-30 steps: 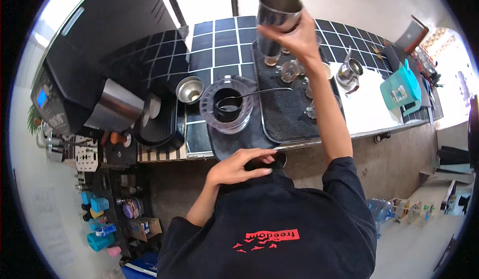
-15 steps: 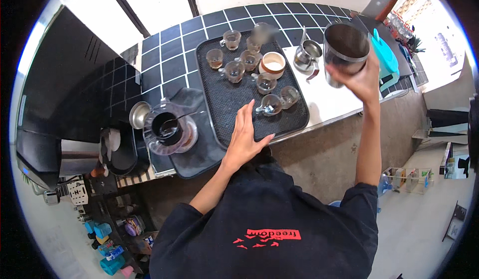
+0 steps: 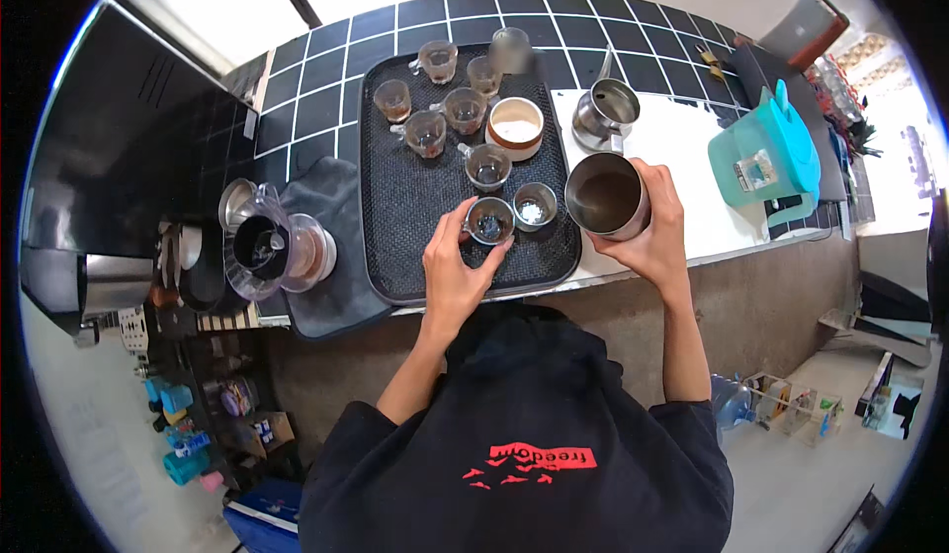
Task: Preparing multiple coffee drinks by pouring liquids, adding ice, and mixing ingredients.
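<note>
One long black-tiled surface, and on it a dark, textured tray bearing small handled glass cups. Past the tray's right edge, above the white part of the surface: a metal tumbler, held in the right hand, with fingers wrapped around its side, parted only as far as its girth and firm against it. Mouth upward, long axis roughly toward the camera; exact tilt hard to judge from above.

Just beyond the tumbler, a metal pitcher, upright. Across from it, on the tray, a white and brown bowl.

Smaller again, at the tray's near end: a glass cup, mouth up, between the thumb and fingers of the left hand, partly spread and closed lightly around it from the near left. Lifted or resting on the tray: impossible to tell.

Key relation: held cup to the left of the tumbler and slightly nearer the body, apart from it, with another cup in the gap, just beside both. Nearer to that cup: the left fingertips, rather than the right thumb.
</note>
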`<state>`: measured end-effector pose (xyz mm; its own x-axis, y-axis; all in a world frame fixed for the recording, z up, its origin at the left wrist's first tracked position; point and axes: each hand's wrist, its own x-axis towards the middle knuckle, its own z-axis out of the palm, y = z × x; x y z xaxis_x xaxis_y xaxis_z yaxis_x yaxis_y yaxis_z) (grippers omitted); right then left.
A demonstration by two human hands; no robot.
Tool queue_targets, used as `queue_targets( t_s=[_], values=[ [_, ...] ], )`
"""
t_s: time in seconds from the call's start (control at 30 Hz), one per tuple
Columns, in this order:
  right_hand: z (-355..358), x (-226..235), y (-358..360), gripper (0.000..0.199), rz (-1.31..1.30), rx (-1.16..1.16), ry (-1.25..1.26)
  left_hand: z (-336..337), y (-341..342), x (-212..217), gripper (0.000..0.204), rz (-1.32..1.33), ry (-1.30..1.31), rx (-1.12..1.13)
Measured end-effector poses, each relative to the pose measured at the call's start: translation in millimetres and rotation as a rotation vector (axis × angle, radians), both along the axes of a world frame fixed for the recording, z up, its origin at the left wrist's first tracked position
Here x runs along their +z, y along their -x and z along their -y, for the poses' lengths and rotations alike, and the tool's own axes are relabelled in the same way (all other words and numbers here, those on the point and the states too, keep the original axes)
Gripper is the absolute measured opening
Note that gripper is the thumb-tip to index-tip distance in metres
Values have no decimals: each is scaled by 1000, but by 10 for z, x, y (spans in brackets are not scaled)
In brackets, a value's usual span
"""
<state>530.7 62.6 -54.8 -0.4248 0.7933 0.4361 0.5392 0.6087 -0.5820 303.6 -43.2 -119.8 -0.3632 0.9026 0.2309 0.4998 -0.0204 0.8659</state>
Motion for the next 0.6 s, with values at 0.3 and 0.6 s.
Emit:
queue_targets(
  t_s=[0.3, 0.6],
  values=[
    [-161, -69, 57, 86, 160, 27, 22, -55, -86, 23, 56, 36, -4, 69],
    [-199, -40, 111, 94, 266, 45, 18, -49, -79, -27, 57, 47, -5, 72]
  ],
)
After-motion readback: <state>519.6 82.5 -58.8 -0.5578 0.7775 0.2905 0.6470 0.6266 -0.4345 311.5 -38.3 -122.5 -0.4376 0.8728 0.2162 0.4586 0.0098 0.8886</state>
